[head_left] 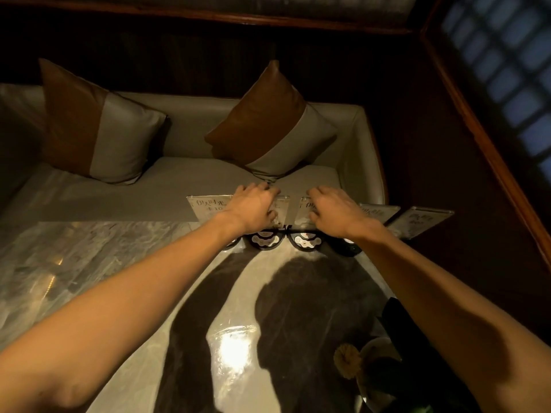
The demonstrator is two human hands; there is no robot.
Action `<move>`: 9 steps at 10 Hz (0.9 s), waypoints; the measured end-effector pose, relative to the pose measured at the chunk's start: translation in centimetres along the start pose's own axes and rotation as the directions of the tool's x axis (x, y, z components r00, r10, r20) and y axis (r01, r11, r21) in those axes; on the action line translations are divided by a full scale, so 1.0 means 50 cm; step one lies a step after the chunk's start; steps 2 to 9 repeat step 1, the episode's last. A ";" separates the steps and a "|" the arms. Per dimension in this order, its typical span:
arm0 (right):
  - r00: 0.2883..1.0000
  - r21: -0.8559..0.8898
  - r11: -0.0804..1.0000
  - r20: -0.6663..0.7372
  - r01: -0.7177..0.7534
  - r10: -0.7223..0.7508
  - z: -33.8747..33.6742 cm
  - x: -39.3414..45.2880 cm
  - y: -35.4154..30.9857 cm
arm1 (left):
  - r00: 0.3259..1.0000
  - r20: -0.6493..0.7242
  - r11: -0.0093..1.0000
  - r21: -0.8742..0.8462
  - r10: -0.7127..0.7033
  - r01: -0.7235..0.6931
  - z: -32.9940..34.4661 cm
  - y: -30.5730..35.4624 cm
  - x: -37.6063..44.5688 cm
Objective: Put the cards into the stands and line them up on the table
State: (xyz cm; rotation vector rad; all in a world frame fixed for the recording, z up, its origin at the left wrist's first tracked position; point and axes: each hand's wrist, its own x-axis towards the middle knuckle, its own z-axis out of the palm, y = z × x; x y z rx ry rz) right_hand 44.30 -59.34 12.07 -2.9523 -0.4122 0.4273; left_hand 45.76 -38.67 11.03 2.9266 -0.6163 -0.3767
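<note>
Several clear card stands with printed cards stand in a row along the far edge of the marble table (125, 263). The leftmost stand (205, 207) is free. My left hand (253, 205) grips the top of the second stand (281, 208), fingers over its upper edge. My right hand (331, 211) grips the third stand (305, 211) the same way. Two more stands (378, 211) (420, 222) lean at the right end. Black round bases (266, 240) (307, 241) with white markings show below the hands.
A grey sofa (179, 186) with two brown-and-grey cushions (98, 126) (268, 120) sits right behind the table. A plant with a yellow flower (347, 360) in a pot stands at the near right. Dark wood wall and a lattice window (507, 70) close the right side.
</note>
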 end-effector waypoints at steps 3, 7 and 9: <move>1.000 -0.037 0.999 -0.001 -0.017 0.017 -0.007 -0.015 -0.013 | 1.000 0.016 1.000 0.007 -0.012 0.012 -0.015 0.009 -0.019; 1.000 -0.037 0.999 -0.001 -0.017 0.017 -0.007 -0.015 -0.013 | 1.000 0.016 1.000 0.007 -0.012 0.012 -0.015 0.009 -0.019; 1.000 -0.037 0.999 -0.001 -0.017 0.017 -0.007 -0.015 -0.013 | 1.000 0.016 1.000 0.007 -0.012 0.012 -0.015 0.009 -0.019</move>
